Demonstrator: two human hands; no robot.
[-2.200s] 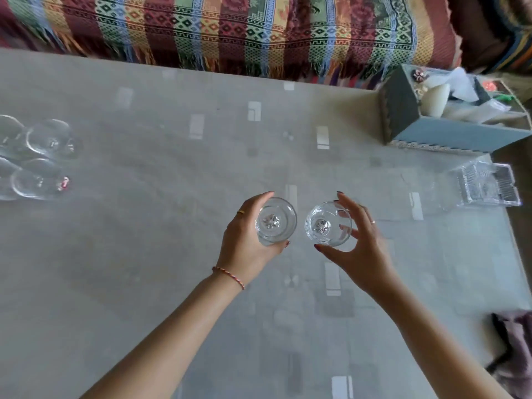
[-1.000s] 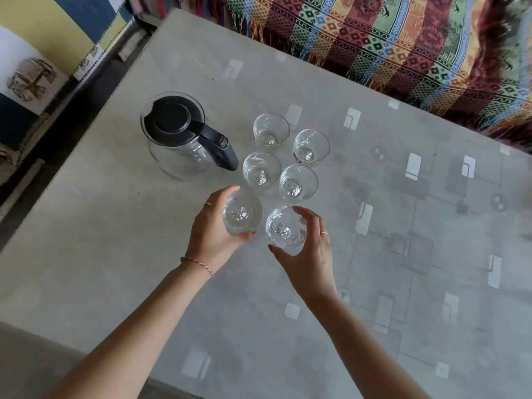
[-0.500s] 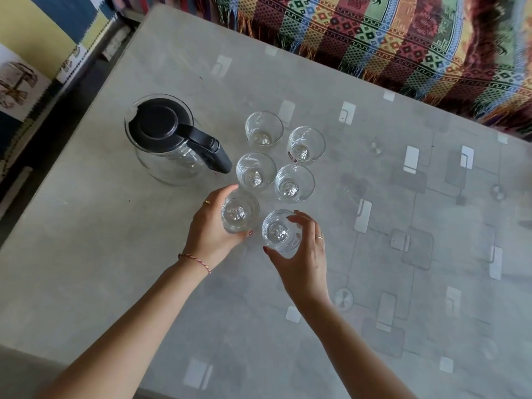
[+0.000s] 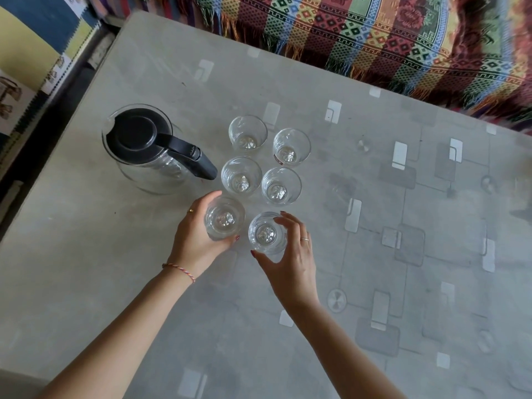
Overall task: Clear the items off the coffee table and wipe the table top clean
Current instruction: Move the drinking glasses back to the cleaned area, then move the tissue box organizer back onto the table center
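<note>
Left hand [image 4: 198,240] grasping one glass [image 4: 224,218], right hand [image 4: 290,260] grasping another glass [image 4: 266,233], four glasses [image 4: 260,159] and jug [image 4: 149,148] just beyond near table's [image 4: 316,355] left edge, open tabletop to the right

Both forearms are bare, no sleeves in view. The left hand [image 4: 198,240] wears a thin gold ring and, at the wrist, a braided thread bracelet (red, with yellow and blue strands). The right hand [image 4: 290,263] has a slim silver-looking ring. Fingernails are painted dark red.
</note>
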